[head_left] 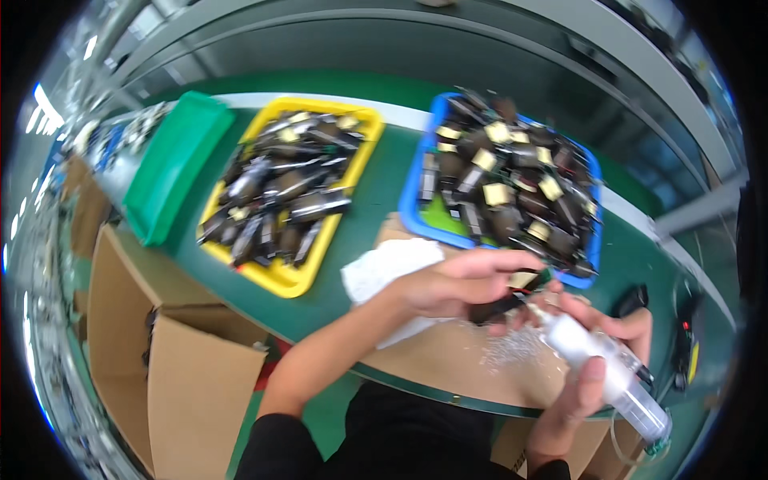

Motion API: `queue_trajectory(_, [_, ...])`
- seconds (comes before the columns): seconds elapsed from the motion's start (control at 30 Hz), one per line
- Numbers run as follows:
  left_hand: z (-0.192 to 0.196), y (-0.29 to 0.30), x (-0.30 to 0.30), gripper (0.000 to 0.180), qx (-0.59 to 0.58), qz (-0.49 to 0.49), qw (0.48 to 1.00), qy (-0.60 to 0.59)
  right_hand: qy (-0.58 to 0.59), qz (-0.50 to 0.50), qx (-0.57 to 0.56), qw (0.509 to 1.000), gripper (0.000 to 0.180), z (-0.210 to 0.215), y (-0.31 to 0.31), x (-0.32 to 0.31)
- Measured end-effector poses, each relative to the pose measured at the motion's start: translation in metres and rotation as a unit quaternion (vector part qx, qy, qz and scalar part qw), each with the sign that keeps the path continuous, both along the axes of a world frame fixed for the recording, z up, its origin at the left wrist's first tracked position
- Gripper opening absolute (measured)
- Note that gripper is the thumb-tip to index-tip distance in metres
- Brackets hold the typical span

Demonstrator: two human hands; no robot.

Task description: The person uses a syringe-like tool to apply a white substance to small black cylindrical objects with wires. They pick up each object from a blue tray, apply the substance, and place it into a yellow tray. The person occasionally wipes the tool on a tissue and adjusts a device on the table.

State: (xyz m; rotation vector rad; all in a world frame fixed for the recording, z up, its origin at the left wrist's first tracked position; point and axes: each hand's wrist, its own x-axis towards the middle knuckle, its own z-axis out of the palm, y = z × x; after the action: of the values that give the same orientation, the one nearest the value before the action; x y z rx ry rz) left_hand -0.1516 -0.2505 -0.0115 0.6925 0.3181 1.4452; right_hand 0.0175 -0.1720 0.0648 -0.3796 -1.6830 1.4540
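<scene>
Gripping dark part [500,306], left hand [456,286], over cardboard [448,352]

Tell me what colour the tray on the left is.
Yellow tray, seen in the head view.

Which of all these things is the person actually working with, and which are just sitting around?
In use:
- left hand holding a small dark part with a yellow label
- right hand gripping a clear plastic dispenser tube
- brown cardboard sheet beneath the hands

Lying about:
- yellow tray of dark parts
- blue tray of dark parts
- green plastic lid
- white cloth
- open cardboard boxes
</scene>
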Motion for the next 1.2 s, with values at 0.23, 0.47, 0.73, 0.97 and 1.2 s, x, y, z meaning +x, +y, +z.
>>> queue_trajectory(0.23, [0.007, 0.002, -0.002, 0.076, -0.067, 0.050, 0.992, 0.099, 0.006, 0.038, 0.007, 0.999, 0.040, -0.009, 0.010, 0.007])
queue_trajectory(0.47, [0.002, -0.002, -0.002, 0.076, -0.080, 0.064, 0.984, 0.146, -0.018, 0.035, 0.077, 0.996, 0.035, -0.012, 0.011, 0.010])
queue_trajectory(0.73, [0.002, 0.004, 0.000, 0.077, -0.047, 0.080, 0.980, 0.178, -0.036, 0.043, 0.063, 0.996, 0.036, -0.013, 0.011, 0.011])
queue_trajectory(0.97, [-0.001, 0.007, -0.001, 0.075, -0.020, 0.073, 0.982, 0.175, -0.117, 0.073, 0.118, 0.983, 0.036, -0.003, 0.019, 0.017])
queue_trajectory(1.2, [-0.005, 0.006, -0.004, 0.070, -0.004, 0.047, 0.980, 0.193, -0.208, 0.162, 0.138, 0.955, 0.040, 0.008, 0.022, 0.023])
